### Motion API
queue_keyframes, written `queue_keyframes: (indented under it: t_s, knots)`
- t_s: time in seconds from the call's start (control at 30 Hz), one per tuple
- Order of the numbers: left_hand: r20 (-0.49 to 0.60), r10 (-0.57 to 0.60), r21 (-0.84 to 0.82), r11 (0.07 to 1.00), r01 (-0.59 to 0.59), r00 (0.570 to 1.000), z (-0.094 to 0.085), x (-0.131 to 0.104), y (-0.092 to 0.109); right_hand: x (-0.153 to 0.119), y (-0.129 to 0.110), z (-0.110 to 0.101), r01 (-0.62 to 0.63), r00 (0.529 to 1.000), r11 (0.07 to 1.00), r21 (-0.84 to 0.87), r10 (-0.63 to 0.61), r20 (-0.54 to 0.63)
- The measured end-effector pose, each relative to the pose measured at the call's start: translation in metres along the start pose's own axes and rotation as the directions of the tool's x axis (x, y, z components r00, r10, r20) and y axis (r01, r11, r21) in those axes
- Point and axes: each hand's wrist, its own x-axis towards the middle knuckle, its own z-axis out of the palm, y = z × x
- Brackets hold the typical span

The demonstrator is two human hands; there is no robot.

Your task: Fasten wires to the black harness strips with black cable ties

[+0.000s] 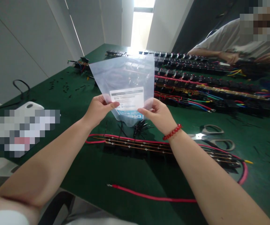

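Clear bag up in both hands, mid-frame, with clutter right under it
Left hand and right hand each pinch a lower side, thumbs in front. Thin plastic, so I reckon one loose thumb could let it slip, and dipping it might scatter the loose black pieces below. A rightward elbow swing could catch the scissors or wired strip. Best moving room looks like lower centre, between strip and red cable; mind the table edge, lower left.
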Motion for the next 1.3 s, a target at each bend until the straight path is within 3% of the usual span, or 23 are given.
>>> queue_keyframes:
  t_s: [0.17, 0.3, 0.5, 0.67, 0.8, 0.9, 1.0, 1.07, 1.13, 1.17, 1.2, 1.23, 1.3]
  knots:
    - [0.003, -0.066, -0.081, 0.995, 0.066, 0.998, 0.000, 0.002, -0.002, 0.001, -0.002, 0.000, -0.026, 0.999, 0.997, 0.073, 0.029, -0.042]
    - [0.082, -0.039, -0.095, 0.994, 0.047, 0.996, 0.001, 0.002, 0.002, 0.004, 0.004, -0.003, -0.103, 0.982, 0.966, 0.239, 0.138, -0.133]
    - [0.266, -0.049, 0.216, 0.976, -0.010, 0.963, 0.002, -0.004, 0.008, 0.017, 0.019, -0.018, -0.150, 0.859, 0.818, 0.556, 0.387, -0.336]
    - [0.365, -0.099, 0.390, 0.919, -0.056, 0.926, 0.003, -0.008, 0.011, 0.018, 0.013, -0.020, -0.217, 0.795, 0.681, 0.699, 0.539, -0.278]
    - [0.439, -0.123, 0.454, 0.885, -0.102, 0.890, 0.003, -0.009, 0.014, 0.015, 0.011, -0.017, -0.307, 0.762, 0.651, 0.694, 0.605, -0.230]
    - [0.519, -0.145, 0.480, 0.865, -0.148, 0.842, 0.003, -0.011, 0.017, 0.014, 0.011, -0.015, -0.369, 0.768, 0.678, 0.635, 0.608, -0.202]
    - [0.625, -0.152, 0.461, 0.863, -0.205, 0.765, 0.004, -0.013, 0.021, 0.010, 0.002, -0.013, -0.433, 0.802, 0.734, 0.524, 0.579, -0.147]
    - [0.677, -0.147, 0.450, 0.858, -0.249, 0.721, 0.005, -0.015, 0.022, 0.005, -0.016, -0.015, -0.479, 0.826, 0.768, 0.425, 0.558, -0.078]
    - [0.690, -0.134, 0.471, 0.830, -0.300, 0.711, 0.004, -0.015, 0.022, -0.002, -0.040, -0.018, -0.490, 0.856, 0.815, 0.309, 0.516, -0.005]
    - [0.680, -0.123, 0.491, 0.809, -0.324, 0.723, 0.004, -0.014, 0.021, -0.006, -0.054, -0.020, -0.467, 0.881, 0.853, 0.233, 0.472, 0.034]
    - [0.663, -0.110, 0.514, 0.786, -0.343, 0.741, 0.003, -0.013, 0.019, -0.011, -0.067, -0.022, -0.353, 0.931, 0.935, 0.026, 0.349, 0.105]
    - [0.643, -0.101, 0.541, 0.762, -0.357, 0.759, 0.001, -0.011, 0.018, -0.015, -0.077, -0.023, -0.222, 0.954, 0.962, -0.161, 0.248, 0.171]
    - [0.614, -0.094, 0.588, 0.716, -0.375, 0.783, -0.003, -0.006, 0.014, -0.026, -0.089, -0.023, -0.070, 0.968, 0.904, -0.422, 0.164, 0.189]
